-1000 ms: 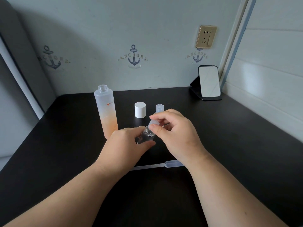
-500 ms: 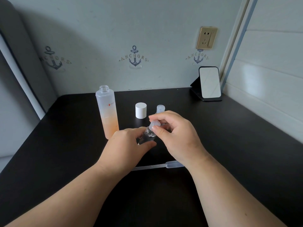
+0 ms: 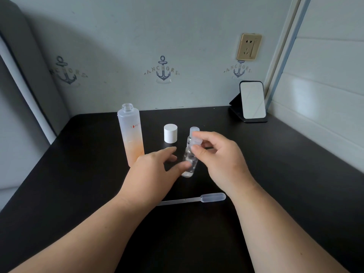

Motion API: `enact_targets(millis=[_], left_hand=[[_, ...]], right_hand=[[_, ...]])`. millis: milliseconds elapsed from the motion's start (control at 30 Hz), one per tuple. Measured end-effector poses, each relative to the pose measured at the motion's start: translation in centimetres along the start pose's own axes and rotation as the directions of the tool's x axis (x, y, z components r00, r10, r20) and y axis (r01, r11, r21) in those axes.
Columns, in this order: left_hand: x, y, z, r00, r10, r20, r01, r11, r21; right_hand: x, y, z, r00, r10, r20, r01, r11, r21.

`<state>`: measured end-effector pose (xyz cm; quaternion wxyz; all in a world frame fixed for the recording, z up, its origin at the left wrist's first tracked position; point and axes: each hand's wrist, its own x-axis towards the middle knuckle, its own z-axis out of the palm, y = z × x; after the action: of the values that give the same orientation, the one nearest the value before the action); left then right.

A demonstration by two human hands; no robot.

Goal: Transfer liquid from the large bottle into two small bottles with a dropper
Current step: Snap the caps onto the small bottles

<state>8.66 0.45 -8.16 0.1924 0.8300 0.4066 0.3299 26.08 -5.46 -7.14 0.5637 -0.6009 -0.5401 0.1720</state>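
Note:
A small clear bottle (image 3: 188,163) stands slightly tilted at the table's middle. My right hand (image 3: 220,160) pinches its translucent cap (image 3: 196,140) between thumb and fingertips. My left hand (image 3: 155,172) is beside the bottle with fingers stretched out, only the thumb touching its lower side. A second small bottle (image 3: 194,130) shows just behind, mostly hidden by my right fingers. The large frosted bottle (image 3: 131,134), uncapped, with orange liquid in its lower part, stands to the left. Its white cap (image 3: 170,133) sits between them. The plastic dropper (image 3: 199,199) lies flat on the table under my wrists.
The black table (image 3: 285,174) meets the wall at the back and on the right. A small mirror on a black stand (image 3: 252,100) sits in the back right corner. A wall socket (image 3: 249,46) is above it.
My left hand has let go of the small bottle's body and spread its fingers. The bottle came more upright, and my right hand still holds its cap.

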Motion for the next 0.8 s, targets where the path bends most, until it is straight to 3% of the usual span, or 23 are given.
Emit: enact_targets(millis=[200, 333, 667, 800], left_hand=[[0.0, -0.7, -0.8, 0.980, -0.154, -0.124, 0.153, 0.988, -0.021], [0.3, -1.0, -0.9, 0.970, -0.217, -0.109, 0.219, 0.976, 0.000], [0.5, -1.3, -0.9, 0.956, -0.282, -0.074, 0.286, 0.957, 0.047], [0.4, -1.2, -1.0, 0.954, -0.281, -0.103, 0.289, 0.955, 0.074]], right_hand=[[1.4, 1.6, -1.5, 0.968, 0.049, -0.245, -0.063, 0.997, -0.048], [2.3, 2.9, -1.7, 0.956, 0.121, -0.269, -0.128, 0.992, -0.007], [3.2, 4.2, -0.6, 0.956, 0.134, -0.262, -0.143, 0.990, -0.015], [2.4, 3.4, -1.1, 0.925, 0.137, -0.355, -0.137, 0.990, 0.024]])
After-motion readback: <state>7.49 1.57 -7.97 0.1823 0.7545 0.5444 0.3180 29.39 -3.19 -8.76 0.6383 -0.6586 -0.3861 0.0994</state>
